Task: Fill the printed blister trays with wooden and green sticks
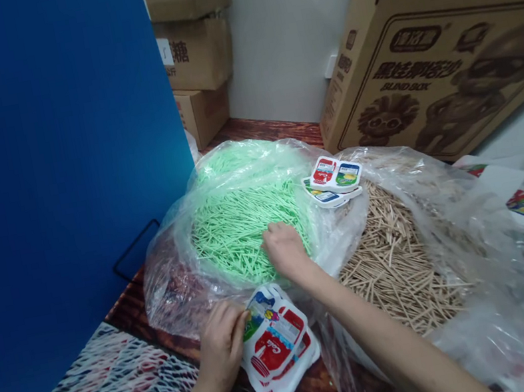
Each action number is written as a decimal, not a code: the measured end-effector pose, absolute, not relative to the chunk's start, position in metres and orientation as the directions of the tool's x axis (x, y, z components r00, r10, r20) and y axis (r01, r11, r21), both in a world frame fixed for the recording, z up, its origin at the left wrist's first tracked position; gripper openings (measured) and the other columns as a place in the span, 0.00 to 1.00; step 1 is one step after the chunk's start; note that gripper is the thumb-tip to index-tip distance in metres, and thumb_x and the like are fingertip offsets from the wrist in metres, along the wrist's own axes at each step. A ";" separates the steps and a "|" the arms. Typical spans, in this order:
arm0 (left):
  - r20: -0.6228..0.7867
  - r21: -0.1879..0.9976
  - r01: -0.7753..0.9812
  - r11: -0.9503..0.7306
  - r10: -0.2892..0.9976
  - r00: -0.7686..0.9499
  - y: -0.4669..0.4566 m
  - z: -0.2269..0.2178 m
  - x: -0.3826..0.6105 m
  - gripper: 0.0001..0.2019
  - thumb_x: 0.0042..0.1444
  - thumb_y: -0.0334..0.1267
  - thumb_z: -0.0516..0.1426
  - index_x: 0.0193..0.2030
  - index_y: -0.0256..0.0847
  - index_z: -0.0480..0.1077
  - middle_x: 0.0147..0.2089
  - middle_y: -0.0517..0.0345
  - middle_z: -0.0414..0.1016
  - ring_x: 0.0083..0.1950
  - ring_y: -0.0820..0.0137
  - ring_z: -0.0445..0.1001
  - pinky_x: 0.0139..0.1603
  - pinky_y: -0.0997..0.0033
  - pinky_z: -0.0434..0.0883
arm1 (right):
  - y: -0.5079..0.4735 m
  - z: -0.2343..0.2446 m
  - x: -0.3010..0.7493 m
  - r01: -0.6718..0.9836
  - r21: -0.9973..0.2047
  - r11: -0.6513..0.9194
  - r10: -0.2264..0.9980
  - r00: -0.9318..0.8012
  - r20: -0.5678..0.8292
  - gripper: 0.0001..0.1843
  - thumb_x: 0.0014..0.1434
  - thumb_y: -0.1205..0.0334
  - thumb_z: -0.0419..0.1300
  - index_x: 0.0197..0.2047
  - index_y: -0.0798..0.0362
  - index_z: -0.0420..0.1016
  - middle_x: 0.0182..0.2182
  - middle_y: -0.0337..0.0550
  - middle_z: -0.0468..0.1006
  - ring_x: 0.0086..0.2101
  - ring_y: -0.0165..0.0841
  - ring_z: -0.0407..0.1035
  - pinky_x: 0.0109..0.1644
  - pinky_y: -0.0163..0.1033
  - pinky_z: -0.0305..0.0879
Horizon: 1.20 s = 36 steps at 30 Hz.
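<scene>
My left hand (pixel 223 330) pinches the upper left edge of a printed cola card (pixel 280 341), a flat die-cut piece in red, white, blue and green. More such cards lie overlapped beneath it at the table's front edge. Inside a clear plastic bag, thin green sticks (pixel 232 228) form a large heap. My right hand (pixel 285 246) is at the right side of this heap, its fingers curled down and closed. What they hold, if anything, is hidden.
Thin brown sticks (pixel 401 266) fill a second clear bag at right. Two or more printed cards (pixel 334 176) rest between the bags. A tall blue panel (pixel 63 190) stands at left. Cardboard boxes (pixel 201 51) are stacked behind, and a large printed carton (pixel 434 51) leans at right.
</scene>
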State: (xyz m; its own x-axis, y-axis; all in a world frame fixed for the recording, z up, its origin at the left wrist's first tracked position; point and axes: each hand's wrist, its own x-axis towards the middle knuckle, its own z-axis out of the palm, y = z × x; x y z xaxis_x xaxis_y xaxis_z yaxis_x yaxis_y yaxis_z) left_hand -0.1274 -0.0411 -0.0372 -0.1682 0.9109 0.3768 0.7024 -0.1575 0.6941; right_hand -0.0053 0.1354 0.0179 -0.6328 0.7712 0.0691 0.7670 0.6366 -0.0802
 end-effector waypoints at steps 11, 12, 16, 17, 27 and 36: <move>0.322 0.794 0.592 -0.135 0.920 -0.222 -0.047 -0.040 -0.123 0.07 0.61 0.36 0.52 0.34 0.42 0.70 0.32 0.55 0.73 0.35 0.67 0.72 0.36 0.69 0.68 | 0.127 0.016 -0.034 0.736 0.083 0.671 0.741 -0.667 -0.073 0.12 0.53 0.73 0.55 0.40 0.66 0.75 0.39 0.65 0.73 0.41 0.47 0.64 0.45 0.49 0.55; 0.317 0.799 0.587 -0.133 0.922 -0.222 -0.048 -0.039 -0.124 0.07 0.61 0.36 0.52 0.34 0.42 0.70 0.32 0.55 0.73 0.35 0.67 0.72 0.36 0.69 0.68 | 0.127 0.016 -0.035 0.746 0.070 0.663 0.749 -0.658 -0.074 0.12 0.53 0.74 0.54 0.40 0.66 0.75 0.38 0.65 0.74 0.41 0.47 0.65 0.45 0.48 0.55; 0.298 0.822 0.557 -0.121 0.924 -0.239 -0.051 -0.038 -0.125 0.08 0.61 0.37 0.51 0.34 0.41 0.70 0.33 0.56 0.73 0.36 0.67 0.72 0.37 0.70 0.67 | 0.136 0.019 -0.027 0.790 -0.024 0.613 0.789 -0.613 -0.048 0.13 0.55 0.75 0.53 0.42 0.66 0.74 0.41 0.65 0.74 0.43 0.46 0.67 0.45 0.46 0.56; 0.290 0.830 0.547 -0.114 0.925 -0.247 -0.052 -0.037 -0.126 0.08 0.61 0.37 0.52 0.34 0.41 0.70 0.33 0.56 0.73 0.36 0.67 0.72 0.37 0.70 0.67 | 0.141 0.020 -0.022 0.803 -0.059 0.593 0.803 -0.595 -0.037 0.13 0.56 0.74 0.53 0.43 0.65 0.73 0.42 0.64 0.74 0.43 0.45 0.67 0.44 0.45 0.56; 0.261 0.890 0.443 -0.106 0.915 -0.306 -0.038 -0.027 -0.126 0.09 0.60 0.38 0.53 0.30 0.41 0.70 0.30 0.58 0.71 0.33 0.69 0.71 0.35 0.73 0.66 | 0.213 0.040 0.021 0.655 -0.721 0.227 0.921 -0.385 -0.060 0.08 0.55 0.69 0.51 0.26 0.53 0.65 0.17 0.34 0.70 0.22 0.29 0.67 0.29 0.32 0.59; 0.242 0.913 0.398 -0.089 0.905 -0.351 -0.036 -0.024 -0.119 0.08 0.57 0.39 0.56 0.29 0.41 0.72 0.29 0.59 0.72 0.32 0.69 0.70 0.34 0.75 0.66 | 0.217 0.052 0.050 0.146 -0.983 -0.108 0.896 -0.415 -0.160 0.09 0.54 0.73 0.56 0.25 0.53 0.64 0.20 0.37 0.71 0.24 0.31 0.72 0.38 0.44 0.71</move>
